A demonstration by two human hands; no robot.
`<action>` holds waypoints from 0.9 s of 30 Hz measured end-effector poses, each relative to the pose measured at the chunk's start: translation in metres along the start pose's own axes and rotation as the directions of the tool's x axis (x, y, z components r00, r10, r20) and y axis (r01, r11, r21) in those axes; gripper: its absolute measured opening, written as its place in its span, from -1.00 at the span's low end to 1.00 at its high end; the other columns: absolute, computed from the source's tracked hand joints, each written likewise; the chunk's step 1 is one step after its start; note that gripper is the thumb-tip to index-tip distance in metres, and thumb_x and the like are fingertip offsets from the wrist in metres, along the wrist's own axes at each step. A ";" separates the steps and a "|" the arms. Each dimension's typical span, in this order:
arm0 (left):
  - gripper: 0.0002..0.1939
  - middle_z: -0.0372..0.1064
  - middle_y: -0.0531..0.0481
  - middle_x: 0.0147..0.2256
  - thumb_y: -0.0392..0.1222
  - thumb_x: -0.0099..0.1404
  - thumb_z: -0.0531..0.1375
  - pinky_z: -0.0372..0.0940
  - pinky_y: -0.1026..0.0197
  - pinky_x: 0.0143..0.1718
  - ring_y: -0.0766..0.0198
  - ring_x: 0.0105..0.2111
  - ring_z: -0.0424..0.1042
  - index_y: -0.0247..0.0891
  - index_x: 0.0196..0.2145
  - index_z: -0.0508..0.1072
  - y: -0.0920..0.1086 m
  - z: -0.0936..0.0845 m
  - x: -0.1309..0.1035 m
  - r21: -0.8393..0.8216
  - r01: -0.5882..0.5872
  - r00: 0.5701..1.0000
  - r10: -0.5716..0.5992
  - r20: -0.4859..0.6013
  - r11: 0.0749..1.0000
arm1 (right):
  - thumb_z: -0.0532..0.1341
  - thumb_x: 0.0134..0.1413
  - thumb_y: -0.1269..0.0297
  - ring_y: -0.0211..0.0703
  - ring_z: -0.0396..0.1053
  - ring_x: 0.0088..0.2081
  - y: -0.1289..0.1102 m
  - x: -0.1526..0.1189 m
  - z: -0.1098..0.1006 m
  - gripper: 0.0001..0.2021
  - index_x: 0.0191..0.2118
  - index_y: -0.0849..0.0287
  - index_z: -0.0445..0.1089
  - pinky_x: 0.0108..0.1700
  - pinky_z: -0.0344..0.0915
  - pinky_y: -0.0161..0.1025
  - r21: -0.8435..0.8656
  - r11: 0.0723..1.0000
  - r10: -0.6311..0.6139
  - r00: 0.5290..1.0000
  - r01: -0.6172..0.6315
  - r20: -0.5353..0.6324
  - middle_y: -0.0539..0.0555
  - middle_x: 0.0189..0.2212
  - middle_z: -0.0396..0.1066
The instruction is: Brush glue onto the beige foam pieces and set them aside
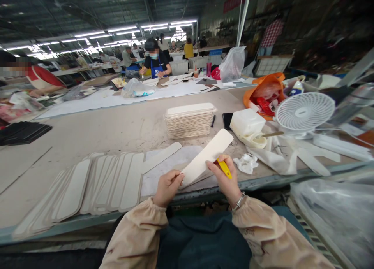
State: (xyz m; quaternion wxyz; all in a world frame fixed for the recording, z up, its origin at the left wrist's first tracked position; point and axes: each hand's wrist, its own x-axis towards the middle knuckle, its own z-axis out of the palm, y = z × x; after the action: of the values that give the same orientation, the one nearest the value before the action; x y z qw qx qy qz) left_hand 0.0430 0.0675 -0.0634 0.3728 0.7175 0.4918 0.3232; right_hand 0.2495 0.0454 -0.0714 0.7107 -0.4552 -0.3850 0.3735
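Note:
A long cream strip with rounded corners [208,156] is held at a slant above the table's front edge. My left hand [169,186] pinches its lower left end. My right hand [226,177] has its fingers closed round a yellow tool [224,168], and its fingertips touch the strip's right edge. Just left of my hands, overlapping cream pieces [127,183] are fanned out along the front edge, with a single narrow piece [162,157] lying at an angle beside them. A neat stack of similar pieces [189,122] stands beyond the strip.
To the right are a white fan [305,111], an orange bag [267,90], a white container [247,121] and crumpled tissue [246,163]. A dark pen [213,121] lies beside the stack. Black pieces [23,132] lie at far left. A person in a blue apron [156,62] works across the table.

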 end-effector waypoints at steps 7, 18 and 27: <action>-0.74 0.28 0.11 -0.66 -0.02 0.10 0.24 0.11 0.35 -0.59 0.38 -0.62 0.24 -0.29 -0.52 0.44 -0.010 -0.021 0.005 -0.086 0.110 0.994 -0.111 -0.005 0.990 | 0.36 -0.11 0.19 -0.30 0.30 -0.47 -0.002 0.022 -0.013 -0.62 -0.29 0.05 0.12 -0.35 0.34 -0.29 -0.018 0.999 -0.053 0.988 0.051 -0.147 -0.16 -0.50 0.24; -0.71 0.28 0.10 -0.64 -0.02 0.16 0.13 0.11 0.32 -0.53 0.36 -0.58 0.24 -0.27 -0.55 0.43 -0.021 -0.023 0.009 0.110 0.170 0.985 -0.168 -0.025 0.979 | 0.37 -0.16 0.15 -0.30 0.27 -0.52 0.008 0.033 -0.034 -0.63 -0.33 0.09 0.16 -0.43 0.31 -0.29 -0.249 0.967 -0.095 0.984 0.055 -0.152 -0.15 -0.54 0.25; -0.70 0.42 0.03 -0.52 -0.05 0.22 0.09 0.11 0.25 -0.40 0.28 -0.48 0.32 -0.24 -0.50 0.50 -0.030 -0.013 0.015 0.414 0.144 0.988 -0.157 -0.002 0.899 | 0.34 -0.15 0.10 -0.27 0.24 -0.53 0.019 0.032 -0.045 -0.66 -0.33 0.11 0.20 -0.44 0.22 -0.27 -0.456 0.889 -0.104 0.987 0.035 -0.126 -0.14 -0.56 0.25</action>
State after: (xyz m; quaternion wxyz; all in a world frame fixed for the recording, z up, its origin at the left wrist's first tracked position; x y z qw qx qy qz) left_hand 0.0230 0.0913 -0.0807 0.2444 0.7449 0.5969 0.1706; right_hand 0.2994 0.0638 -0.0951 0.6246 -0.6202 -0.4240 0.2132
